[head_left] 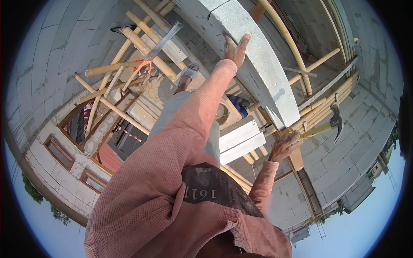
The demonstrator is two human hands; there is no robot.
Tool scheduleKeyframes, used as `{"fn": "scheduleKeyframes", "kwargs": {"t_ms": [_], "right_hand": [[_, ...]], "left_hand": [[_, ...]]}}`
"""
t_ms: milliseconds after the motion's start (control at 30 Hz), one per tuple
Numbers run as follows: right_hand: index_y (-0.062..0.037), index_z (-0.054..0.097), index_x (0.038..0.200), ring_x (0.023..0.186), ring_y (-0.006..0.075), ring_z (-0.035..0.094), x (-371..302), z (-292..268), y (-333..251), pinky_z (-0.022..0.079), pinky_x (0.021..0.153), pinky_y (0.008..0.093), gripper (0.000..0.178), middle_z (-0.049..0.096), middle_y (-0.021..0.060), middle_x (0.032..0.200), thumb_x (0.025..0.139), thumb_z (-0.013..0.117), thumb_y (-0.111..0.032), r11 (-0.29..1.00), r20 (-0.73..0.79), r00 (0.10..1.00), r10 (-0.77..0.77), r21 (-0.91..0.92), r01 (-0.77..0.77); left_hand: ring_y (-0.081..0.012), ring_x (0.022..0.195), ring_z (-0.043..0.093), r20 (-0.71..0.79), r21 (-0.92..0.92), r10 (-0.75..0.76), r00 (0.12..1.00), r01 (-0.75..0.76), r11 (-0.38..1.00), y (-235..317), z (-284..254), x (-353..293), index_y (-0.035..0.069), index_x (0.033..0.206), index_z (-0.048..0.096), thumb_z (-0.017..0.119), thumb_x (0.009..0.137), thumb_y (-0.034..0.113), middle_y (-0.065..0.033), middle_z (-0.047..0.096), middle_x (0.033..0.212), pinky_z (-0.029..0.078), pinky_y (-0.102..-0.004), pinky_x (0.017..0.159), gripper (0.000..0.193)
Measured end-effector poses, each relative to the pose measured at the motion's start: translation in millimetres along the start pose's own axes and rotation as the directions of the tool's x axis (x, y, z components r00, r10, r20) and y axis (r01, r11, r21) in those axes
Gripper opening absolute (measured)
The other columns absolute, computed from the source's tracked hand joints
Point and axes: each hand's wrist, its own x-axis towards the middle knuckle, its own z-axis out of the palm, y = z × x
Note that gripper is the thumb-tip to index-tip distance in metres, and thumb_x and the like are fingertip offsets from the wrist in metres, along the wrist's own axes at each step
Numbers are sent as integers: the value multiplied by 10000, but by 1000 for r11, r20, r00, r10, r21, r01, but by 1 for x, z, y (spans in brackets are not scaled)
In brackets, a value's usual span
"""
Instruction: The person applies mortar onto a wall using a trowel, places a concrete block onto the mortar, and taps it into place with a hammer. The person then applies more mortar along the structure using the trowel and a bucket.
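Note:
My left hand point(235, 50) lies against the near edge of a pale lightweight-block wall point(266, 64), thumb and fingers spread and stretched over its top face. A thin joint line crosses that top face farther up. Close to the wall's right-hand end, my right hand point(285, 147) is closed round the yellow handle of a claw hammer point(317, 130). The hammer's dark metal head points away to the right, apart from the wall. Part of the right hand's grip is turned from view.
Bamboo poles point(116, 64) form scaffolding around me. A handsaw point(160, 46) with an orange handle rests on them at the upper left. White blocks point(243, 142) lie below, beside a round bucket point(222, 114). Openings with brown frames point(60, 152) are at lower left.

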Motion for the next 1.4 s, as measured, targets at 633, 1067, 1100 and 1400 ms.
{"fn": "scheduleKeyframes", "kwargs": {"t_ms": [633,1067,1100,1400], "right_hand": [[-113,481,922,386,71,346,-37,-122,132,344,347,225,388,348,-44,576,1018,486,-489,200,201,793,575,905,-374],[-115,461,858,375,70,317,-28,-82,163,300,338,244,355,359,-47,561,1012,516,-431,194,506,608,612,650,-735],[-116,454,817,360,62,307,-38,-84,151,295,316,235,386,359,-54,544,1007,530,-443,268,372,600,708,645,-716],[-25,472,994,552,383,561,-60,-66,99,478,519,457,285,553,151,612,1000,556,-297,980,-198,978,-62,-198,22]], "left_hand": [[-342,1483,205,682,585,617,392,-799,-140,-31,132,-101,124,1562,234,437,929,692,-156,343,1544,43,-609,1196,875],[-255,1426,328,900,420,226,373,-606,-675,-66,162,-90,333,1493,392,297,873,822,-71,438,1485,68,-606,1183,796],[-257,1424,332,899,423,232,371,-602,-678,-64,155,-90,331,1492,394,296,876,818,-74,442,1480,70,-606,1183,791],[-269,1398,368,917,397,265,298,-623,-674,-64,151,-85,317,1481,414,285,908,778,-96,478,1439,85,-605,1176,746]]}}
